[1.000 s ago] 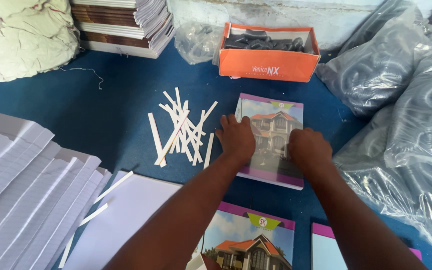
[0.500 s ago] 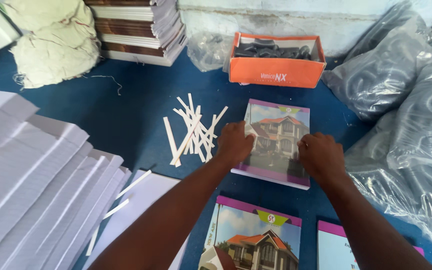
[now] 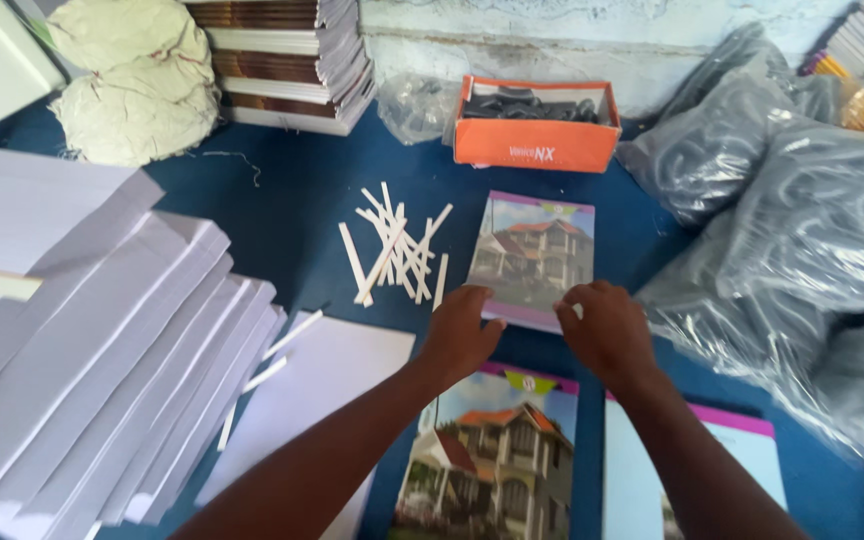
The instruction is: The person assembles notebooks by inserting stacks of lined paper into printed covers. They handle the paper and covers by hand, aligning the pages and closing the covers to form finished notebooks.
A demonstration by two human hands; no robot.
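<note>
At the centre of the frame, both hands rest flat and open on the near edge of a thin exercise book with a purple-bordered house picture cover point(image 3: 535, 255), lying on the blue table point(image 3: 282, 200). The left hand point(image 3: 460, 333) presses its lower left corner, the right hand point(image 3: 604, 328) its lower right. Scattered white paper strips point(image 3: 392, 245) lie just left of the book; an orange cardboard box point(image 3: 537, 140) sits above it.
</note>
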